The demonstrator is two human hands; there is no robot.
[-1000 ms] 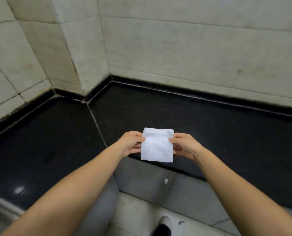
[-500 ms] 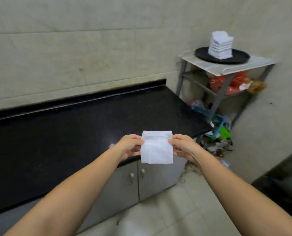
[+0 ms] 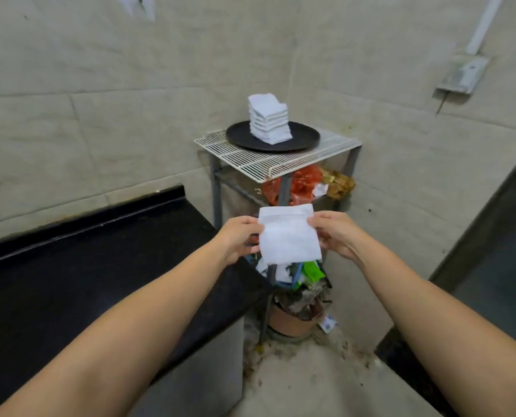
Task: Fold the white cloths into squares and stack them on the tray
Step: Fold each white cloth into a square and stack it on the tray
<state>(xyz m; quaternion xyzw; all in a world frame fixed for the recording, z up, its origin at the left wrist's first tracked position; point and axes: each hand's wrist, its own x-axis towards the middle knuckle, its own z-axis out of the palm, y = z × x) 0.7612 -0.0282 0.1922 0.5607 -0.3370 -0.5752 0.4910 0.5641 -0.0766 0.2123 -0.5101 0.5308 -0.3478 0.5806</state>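
Holding: a folded white cloth (image 3: 288, 236), already a neat square, is pinched at its upper side edges by both hands in mid-air.
Left hand (image 3: 240, 237): thumb and fingers clamped on the cloth's left edge.
Right hand (image 3: 334, 233): thumb and fingers clamped on the cloth's right edge, level with the left.
Stack (image 3: 269, 118): beyond and above the hands, a tall pile of folded white squares leaning a little (the count is too blurred to tell).
Tray (image 3: 306, 136): round and black, under the stack, resting on a white wire rack (image 3: 250, 159) well apart from the hands.
Counter (image 3: 85, 266): black, to the left of and below the left hand.
Progress: much seems done, since many squares are stacked; this one appears folded and waits to be carried forward and laid on top. No unfolded cloths are in view, so what remains after it cannot be judged.
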